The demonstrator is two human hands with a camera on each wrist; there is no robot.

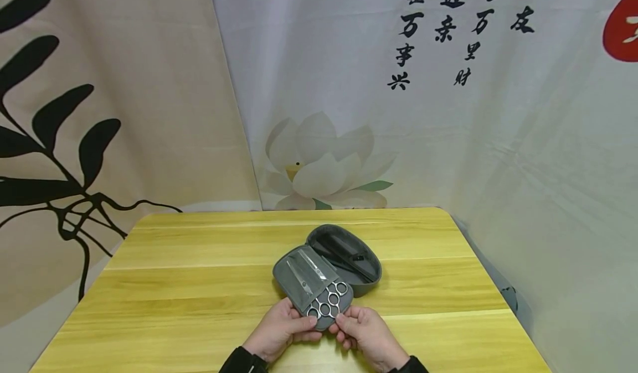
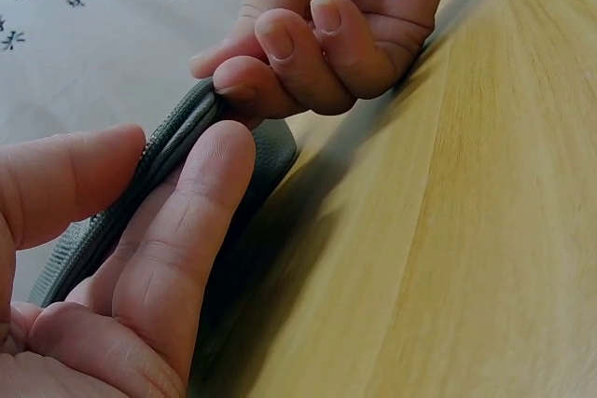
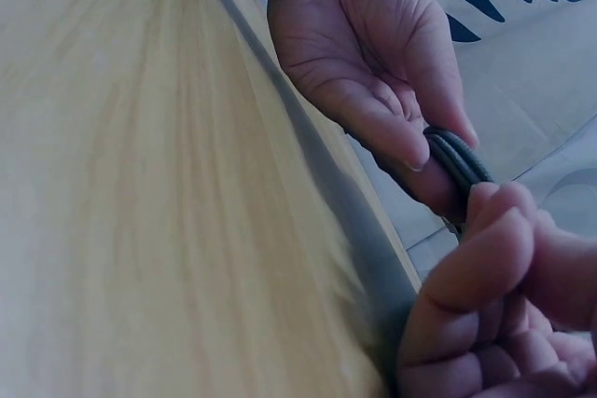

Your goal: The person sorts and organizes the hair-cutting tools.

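A grey zip case lies open in the head view, its flat lid tilted towards me and its deeper half behind to the right. A see-through pocket on the lid holds slim metal tools, and the finger rings of several scissors stick out of it. With thumb above and fingers beneath, my left hand pinches the lid's near left edge. My right hand pinches its near right edge, thumb beside a scissor ring. Both wrist views show the lid's edge between the hands; the scissors are hidden there.
A long dark item lies inside the deeper half of the case. The case is over a yellow wood-grain table. Printed cloth curtains hang behind the table's far edge and along its sides.
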